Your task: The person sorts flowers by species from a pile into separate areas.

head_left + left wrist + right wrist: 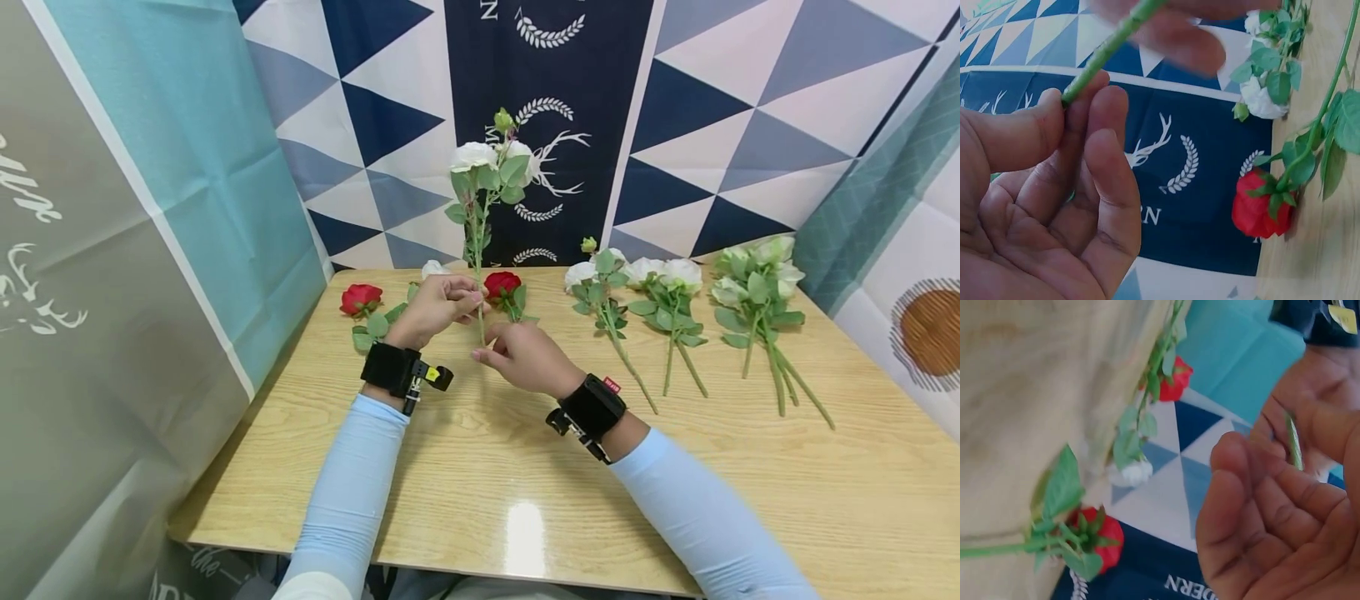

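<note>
My left hand (pixel 444 307) pinches the green stem (pixel 1107 53) of a white artificial rose spray between thumb and fingers. The spray stands upright above the table, its white blooms (pixel 474 157) and a green bud at the top. Close to the stem's lower end is my right hand (pixel 528 358), fingers loosely bent and thumb apart from them in the right wrist view. That hand is blurred in the left wrist view, and any contact with the stem is unclear. Beyond the hands lie a red rose (pixel 502 285) and another red rose (pixel 362 300).
On the table's (pixel 450 483) right side lie white rose sprays: one spray (pixel 600 283), a middle spray (pixel 671 292) and a thicker far-right bunch (pixel 757 287). Behind my left hand a white bloom (pixel 433 268) shows partly. Patterned cloth (pixel 375 108) hangs along the back and sides.
</note>
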The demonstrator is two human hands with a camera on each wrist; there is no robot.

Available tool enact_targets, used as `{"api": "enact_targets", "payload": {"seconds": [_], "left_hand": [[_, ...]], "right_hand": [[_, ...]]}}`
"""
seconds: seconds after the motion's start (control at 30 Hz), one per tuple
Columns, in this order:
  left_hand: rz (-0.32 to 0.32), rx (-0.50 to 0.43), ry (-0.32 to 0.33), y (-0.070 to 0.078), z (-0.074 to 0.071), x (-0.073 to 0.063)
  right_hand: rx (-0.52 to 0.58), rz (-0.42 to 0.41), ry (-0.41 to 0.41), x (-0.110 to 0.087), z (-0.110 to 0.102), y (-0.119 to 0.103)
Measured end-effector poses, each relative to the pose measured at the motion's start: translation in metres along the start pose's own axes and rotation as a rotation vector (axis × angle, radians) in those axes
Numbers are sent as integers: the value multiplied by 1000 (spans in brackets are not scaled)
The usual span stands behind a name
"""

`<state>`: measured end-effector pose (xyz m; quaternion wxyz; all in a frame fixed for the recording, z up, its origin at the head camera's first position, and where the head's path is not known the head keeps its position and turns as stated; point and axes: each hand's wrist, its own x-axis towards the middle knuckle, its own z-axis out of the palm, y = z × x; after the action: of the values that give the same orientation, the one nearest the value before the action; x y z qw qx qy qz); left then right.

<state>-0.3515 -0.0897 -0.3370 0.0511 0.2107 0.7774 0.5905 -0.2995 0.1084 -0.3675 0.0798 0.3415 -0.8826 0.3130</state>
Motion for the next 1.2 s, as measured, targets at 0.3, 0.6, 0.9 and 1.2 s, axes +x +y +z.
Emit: {"api": "enact_targets", "payload": {"seconds": [0.3, 0.6, 0.9, 1.2], "left_hand": [[14, -26, -10, 3, 10, 1], [35, -9, -6, 0, 13, 3], [113, 120, -169, 4, 6, -2], [122, 146, -237, 4, 3, -3]], "right_hand": [[66, 67, -10, -2, 4, 6], [33, 77, -11, 0, 11, 19], [-9, 44, -35, 0, 16, 32], [-15, 65, -56, -2, 20, 36]]}}
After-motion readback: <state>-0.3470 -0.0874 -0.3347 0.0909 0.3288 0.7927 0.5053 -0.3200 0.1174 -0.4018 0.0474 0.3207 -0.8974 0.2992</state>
